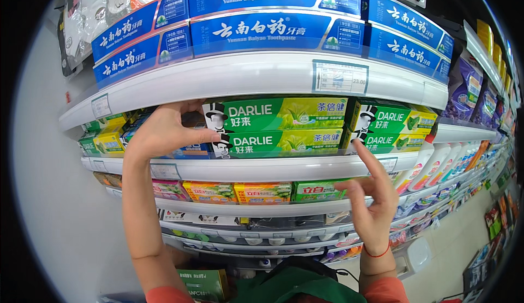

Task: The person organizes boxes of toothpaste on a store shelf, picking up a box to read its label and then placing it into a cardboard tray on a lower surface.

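Two green-and-yellow Darlie toothpaste cartons, an upper one (307,113) on a lower one (286,142), lie on the second shelf. My left hand (172,127) is at their left end, its thumb against the front corner where the two meet; its other fingers reach behind and are partly hidden. My right hand (370,200) is in front of the shelf with its fingers apart, holding nothing. Its index fingertip is near a right-hand stack of Darlie cartons (387,120); whether it touches them I cannot tell. A red cord circles the right wrist.
Blue Yunnan Baiyao toothpaste cartons (262,28) fill the shelf above, behind a white shelf edge (245,75) with price tags. Boxed soap (262,192) sits one shelf lower. White bottles (423,168) stand at the right. A green carton (204,282) is below, near my body.
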A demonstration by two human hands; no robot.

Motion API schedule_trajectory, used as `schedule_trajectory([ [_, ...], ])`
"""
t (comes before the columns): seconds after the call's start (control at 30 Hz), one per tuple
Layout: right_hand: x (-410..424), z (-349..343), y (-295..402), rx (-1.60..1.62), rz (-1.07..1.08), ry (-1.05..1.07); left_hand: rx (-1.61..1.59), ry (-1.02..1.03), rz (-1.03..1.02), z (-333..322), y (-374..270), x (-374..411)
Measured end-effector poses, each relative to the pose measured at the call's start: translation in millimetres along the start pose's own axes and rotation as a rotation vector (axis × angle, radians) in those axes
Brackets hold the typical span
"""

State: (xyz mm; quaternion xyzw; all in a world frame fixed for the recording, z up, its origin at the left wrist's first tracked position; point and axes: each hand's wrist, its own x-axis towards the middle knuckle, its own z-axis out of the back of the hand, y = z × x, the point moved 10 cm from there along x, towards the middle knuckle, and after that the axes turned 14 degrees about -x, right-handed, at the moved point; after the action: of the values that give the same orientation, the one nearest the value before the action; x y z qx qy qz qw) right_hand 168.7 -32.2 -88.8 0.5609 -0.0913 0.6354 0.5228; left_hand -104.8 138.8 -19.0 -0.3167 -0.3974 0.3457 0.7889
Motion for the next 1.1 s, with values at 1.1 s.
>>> schedule_trajectory([
  [1.1,-0.1,119.6,-106.6,-0.397,-0.039,-0.4,0.205,-0.162,-0.492,-146.5,-93.9,-89.2],
])
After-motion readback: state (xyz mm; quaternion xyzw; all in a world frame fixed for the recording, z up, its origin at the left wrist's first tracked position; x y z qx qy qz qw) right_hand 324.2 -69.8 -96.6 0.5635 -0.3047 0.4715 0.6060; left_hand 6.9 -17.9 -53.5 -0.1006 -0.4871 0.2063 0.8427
